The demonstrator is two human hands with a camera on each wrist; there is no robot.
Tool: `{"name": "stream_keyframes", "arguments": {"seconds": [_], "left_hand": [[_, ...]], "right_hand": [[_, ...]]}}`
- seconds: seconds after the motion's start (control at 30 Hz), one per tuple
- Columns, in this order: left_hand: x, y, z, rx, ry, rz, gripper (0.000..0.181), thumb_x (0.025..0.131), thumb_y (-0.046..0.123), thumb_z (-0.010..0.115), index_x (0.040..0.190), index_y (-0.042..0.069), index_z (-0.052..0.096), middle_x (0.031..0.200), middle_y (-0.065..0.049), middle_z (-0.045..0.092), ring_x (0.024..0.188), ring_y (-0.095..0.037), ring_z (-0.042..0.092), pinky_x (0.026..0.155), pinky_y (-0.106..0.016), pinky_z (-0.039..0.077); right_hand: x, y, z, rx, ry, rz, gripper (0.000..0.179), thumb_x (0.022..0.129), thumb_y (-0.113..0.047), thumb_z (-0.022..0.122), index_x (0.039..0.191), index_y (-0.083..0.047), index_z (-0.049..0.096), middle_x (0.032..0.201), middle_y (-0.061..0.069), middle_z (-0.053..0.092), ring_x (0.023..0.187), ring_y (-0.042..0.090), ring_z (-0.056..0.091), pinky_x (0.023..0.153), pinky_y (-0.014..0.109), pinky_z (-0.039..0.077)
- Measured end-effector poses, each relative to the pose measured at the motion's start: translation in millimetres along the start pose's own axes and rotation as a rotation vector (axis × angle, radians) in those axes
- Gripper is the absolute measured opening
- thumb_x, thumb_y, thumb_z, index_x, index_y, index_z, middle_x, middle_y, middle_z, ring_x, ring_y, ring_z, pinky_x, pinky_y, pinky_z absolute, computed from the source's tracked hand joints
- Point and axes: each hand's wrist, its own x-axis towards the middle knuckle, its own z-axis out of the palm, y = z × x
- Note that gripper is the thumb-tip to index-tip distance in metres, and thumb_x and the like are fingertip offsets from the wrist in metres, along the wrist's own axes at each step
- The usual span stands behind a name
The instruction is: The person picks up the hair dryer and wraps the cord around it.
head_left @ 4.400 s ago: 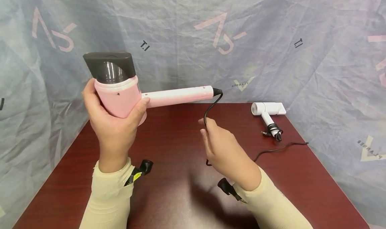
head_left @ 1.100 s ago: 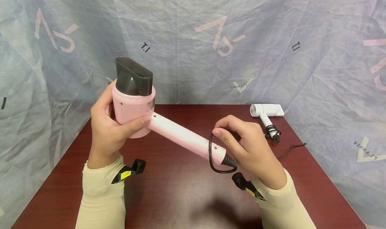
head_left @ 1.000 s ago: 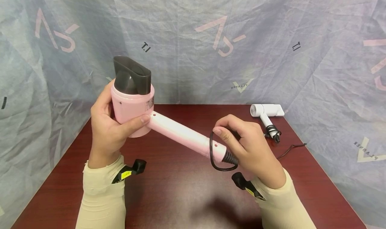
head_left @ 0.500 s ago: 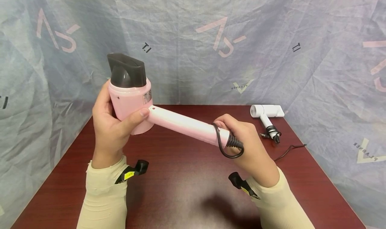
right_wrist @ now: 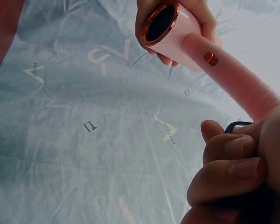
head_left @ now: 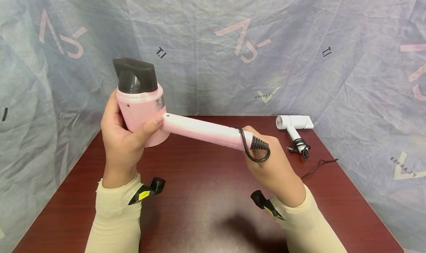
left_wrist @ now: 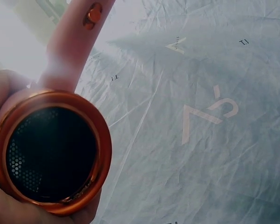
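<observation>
My left hand (head_left: 119,147) grips the barrel of a pink hair dryer (head_left: 141,112), its thumb lying near the base of the handle. A black nozzle (head_left: 137,77) tops the barrel and points up. Toward the right runs the handle (head_left: 203,129), sloping slightly down. A loop of black cord (head_left: 247,149) crosses the handle's end. Behind that end is my right hand (head_left: 276,168); in the right wrist view its fingers (right_wrist: 228,172) are curled around the cord. The left wrist view shows the copper-rimmed rear grille (left_wrist: 51,154) and a copper switch (left_wrist: 92,16).
A white hair dryer (head_left: 296,122), its black cord wound around the handle, lies at the table's back right. A stretch of black cord (head_left: 316,168) rests on the dark red table (head_left: 193,197) at right. Grey printed cloth (head_left: 199,60) hangs behind.
The handle's end has risen from a steep downward slant to nearly level. My right hand, earlier straight-fingered beside the hanging cord, has curled around it and brought a loop over the handle's end.
</observation>
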Motion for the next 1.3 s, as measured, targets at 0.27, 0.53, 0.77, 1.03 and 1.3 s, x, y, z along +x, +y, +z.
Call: {"name": "stream_keyframes", "arguments": {"seconds": [0.27, 0.53, 0.77, 1.03, 1.3], "left_hand": [[-0.1, 0.1, 2.4, 0.024, 0.041, 0.026, 0.059, 0.070, -0.004, 0.081, 0.127, -0.006, 0.064, 0.109, -0.020, 0.069, 0.092, -0.029, 0.064, 0.083, -0.032, 0.054], [0.9, -1.5, 4.0, 0.030, 0.079, 0.069, 0.058, 0.070, -0.004, 0.082, 0.125, -0.007, 0.064, 0.109, -0.022, 0.069, 0.093, -0.029, 0.064, 0.084, -0.032, 0.054], [0.6, -2.6, 5.2, 0.057, 0.118, 0.097, 0.061, 0.070, -0.002, 0.084, 0.128, -0.004, 0.064, 0.112, -0.022, 0.068, 0.096, -0.030, 0.064, 0.087, -0.033, 0.054], [2.6, -3.8, 7.1, 0.057, 0.135, 0.117, 0.068, 0.069, -0.001, 0.085, 0.133, -0.002, 0.061, 0.117, -0.024, 0.065, 0.102, -0.035, 0.064, 0.091, -0.035, 0.054], [3.1, -5.0, 7.2, 0.069, 0.177, 0.143, 0.073, 0.068, 0.000, 0.087, 0.135, -0.001, 0.059, 0.121, -0.024, 0.064, 0.108, -0.038, 0.062, 0.095, -0.037, 0.053]], "right_hand": [[-1.6, 0, 5, -0.044, 0.008, -0.020, 0.008, 0.097, -0.005, 0.065, 0.093, -0.010, 0.068, 0.067, -0.005, 0.048, 0.061, 0.006, 0.040, 0.055, 0.025, 0.039], [-0.1, -2, 9, -0.124, 0.011, -0.081, 0.007, 0.099, -0.017, 0.066, 0.103, -0.011, 0.064, 0.080, -0.001, 0.053, 0.065, 0.012, 0.048, 0.060, 0.030, 0.043], [1.5, -3, 11, -0.168, -0.031, -0.065, 0.006, 0.098, -0.019, 0.068, 0.097, -0.014, 0.066, 0.076, -0.010, 0.063, 0.058, 0.003, 0.046, 0.055, 0.024, 0.044], [0.7, -6, 11, -0.147, -0.046, -0.055, 0.008, 0.098, -0.020, 0.069, 0.099, -0.014, 0.063, 0.075, -0.012, 0.059, 0.058, 0.001, 0.045, 0.055, 0.021, 0.044], [1.2, -5, 10, -0.136, -0.063, -0.028, 0.010, 0.099, -0.020, 0.068, 0.103, -0.013, 0.063, 0.074, -0.013, 0.056, 0.060, 0.001, 0.046, 0.057, 0.021, 0.044]]}}
